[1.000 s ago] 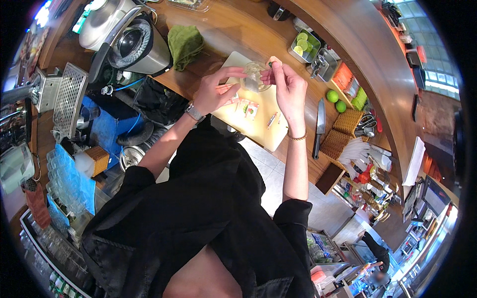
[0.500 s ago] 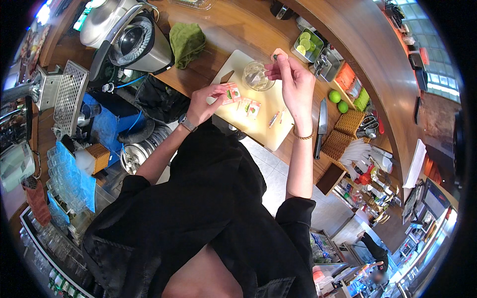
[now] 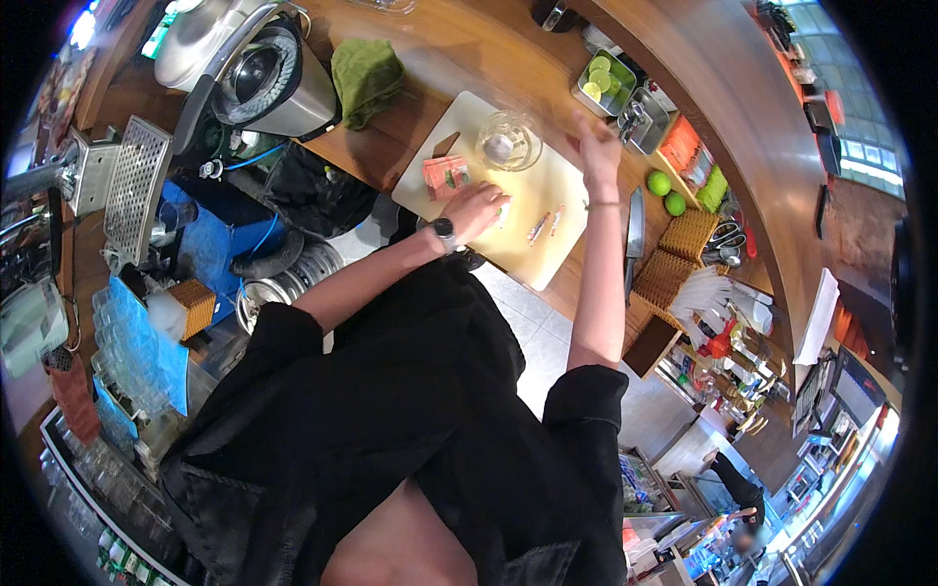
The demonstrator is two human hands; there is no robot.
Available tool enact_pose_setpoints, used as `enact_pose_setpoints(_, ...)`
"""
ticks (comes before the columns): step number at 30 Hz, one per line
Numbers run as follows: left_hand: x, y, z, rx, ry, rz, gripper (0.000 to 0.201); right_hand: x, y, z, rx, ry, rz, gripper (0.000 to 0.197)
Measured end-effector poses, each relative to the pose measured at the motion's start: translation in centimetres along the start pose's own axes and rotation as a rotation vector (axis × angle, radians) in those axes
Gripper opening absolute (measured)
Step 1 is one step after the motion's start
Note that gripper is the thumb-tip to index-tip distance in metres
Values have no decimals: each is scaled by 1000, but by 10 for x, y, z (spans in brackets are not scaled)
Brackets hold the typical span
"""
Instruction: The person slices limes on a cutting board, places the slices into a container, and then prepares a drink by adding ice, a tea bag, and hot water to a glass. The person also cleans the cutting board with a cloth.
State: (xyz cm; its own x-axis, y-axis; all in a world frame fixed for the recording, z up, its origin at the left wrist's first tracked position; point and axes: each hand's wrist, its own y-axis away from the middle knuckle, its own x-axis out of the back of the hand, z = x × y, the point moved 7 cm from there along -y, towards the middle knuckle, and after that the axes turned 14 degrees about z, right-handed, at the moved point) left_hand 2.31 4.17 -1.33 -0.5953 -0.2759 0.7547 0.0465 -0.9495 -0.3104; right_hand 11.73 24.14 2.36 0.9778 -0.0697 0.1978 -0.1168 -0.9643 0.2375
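My left hand [image 3: 476, 212] rests low over the cutting board [image 3: 467, 109], its fingers closed on a small printed card that they mostly cover. Beside it lies another small red-and-white printed card [image 3: 446, 177]. A clear round glass [image 3: 510, 142] stands near the board's far side, with something pale in it. My right hand [image 3: 598, 156] is raised to the right of the glass, beyond the board's edge; motion smears its fingers, so what they hold cannot be made out. Two thin printed strips [image 3: 538, 230] lie on the board's right part.
A knife [image 3: 634, 239] lies right of my right forearm. Farther right are two whole limes [image 3: 660, 184], a metal tray of cut limes [image 3: 604, 84] and woven baskets [image 3: 664, 280]. A green cloth [image 3: 365, 82] and a steel machine [image 3: 283, 83] stand at left.
My left hand has moved right and nearer, from the left card onto the other one. My right hand has left the place above the glass and swung to the right.
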Motion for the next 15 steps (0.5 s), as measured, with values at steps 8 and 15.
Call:
enact_pose_setpoints(8,-41,-12,-11,-29,-197,-53,31,20,92,112,214,415,-298,17)
enact_pose_setpoints(15,-33,-2,-29,492,418,-143,32,37,112,121,15,165,-297,22)
